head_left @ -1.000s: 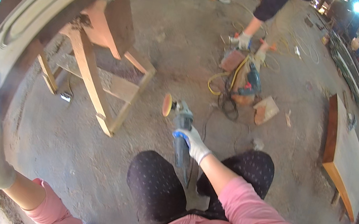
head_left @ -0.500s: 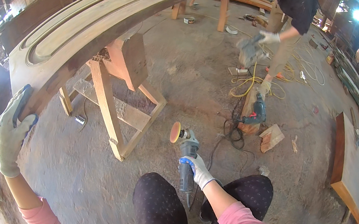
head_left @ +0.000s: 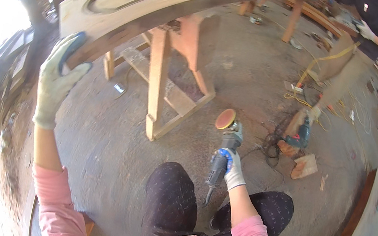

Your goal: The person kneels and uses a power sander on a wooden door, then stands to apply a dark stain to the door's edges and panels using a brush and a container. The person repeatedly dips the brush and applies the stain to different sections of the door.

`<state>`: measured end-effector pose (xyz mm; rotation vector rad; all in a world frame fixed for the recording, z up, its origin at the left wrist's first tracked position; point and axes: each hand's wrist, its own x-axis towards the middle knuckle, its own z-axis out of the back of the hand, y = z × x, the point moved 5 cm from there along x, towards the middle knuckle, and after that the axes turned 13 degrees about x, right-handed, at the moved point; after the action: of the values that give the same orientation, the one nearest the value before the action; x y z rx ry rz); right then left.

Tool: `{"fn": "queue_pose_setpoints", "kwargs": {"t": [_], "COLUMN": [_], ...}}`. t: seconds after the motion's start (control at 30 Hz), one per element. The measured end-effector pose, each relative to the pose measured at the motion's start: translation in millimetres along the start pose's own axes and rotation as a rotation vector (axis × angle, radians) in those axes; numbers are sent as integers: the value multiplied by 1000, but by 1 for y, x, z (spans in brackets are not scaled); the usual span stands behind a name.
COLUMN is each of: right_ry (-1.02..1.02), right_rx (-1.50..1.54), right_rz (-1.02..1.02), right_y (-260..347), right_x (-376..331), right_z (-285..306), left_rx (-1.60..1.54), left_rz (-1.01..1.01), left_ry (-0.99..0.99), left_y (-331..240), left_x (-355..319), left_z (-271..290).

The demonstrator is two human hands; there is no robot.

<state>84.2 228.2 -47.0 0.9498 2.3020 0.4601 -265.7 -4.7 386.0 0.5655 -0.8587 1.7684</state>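
Sander (head_left: 231,141) sits in the right hand (head_left: 233,169), fingers clamped round its body, disc (head_left: 225,119) beyond them. Imo mind the cord (head_left: 208,197) below. Left hand (head_left: 55,82) has fingers apart beside the grooved panel (head_left: 77,22); can't tell if touching.

The right hand (head_left: 232,168) grips a grinder (head_left: 231,141), its disc (head_left: 225,119) raised. The left hand (head_left: 55,82), thumb spread, is at the corner of a grooved board (head_left: 159,1), perhaps touching it.
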Motion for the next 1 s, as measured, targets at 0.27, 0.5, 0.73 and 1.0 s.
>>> {"fn": "queue_pose_setpoints", "kwargs": {"t": [0.27,0.5,0.73,1.0], "right_ry": [3,-16,141,174], "right_rx": [31,85,177,238], "right_rz": [-47,-64,32,21], "right_y": [6,8,85,167], "right_x": [2,0,-37,-27], "right_z": [11,-10,-66,-91], "left_rx": [-39,-18,201,457], "left_rz": [72,60,-260,-168], "left_ry": [6,9,313,405], "left_y": [-14,-18,-67,-28], "left_x": [-5,25,52,33], "left_z": [15,35,-9,-8]}}
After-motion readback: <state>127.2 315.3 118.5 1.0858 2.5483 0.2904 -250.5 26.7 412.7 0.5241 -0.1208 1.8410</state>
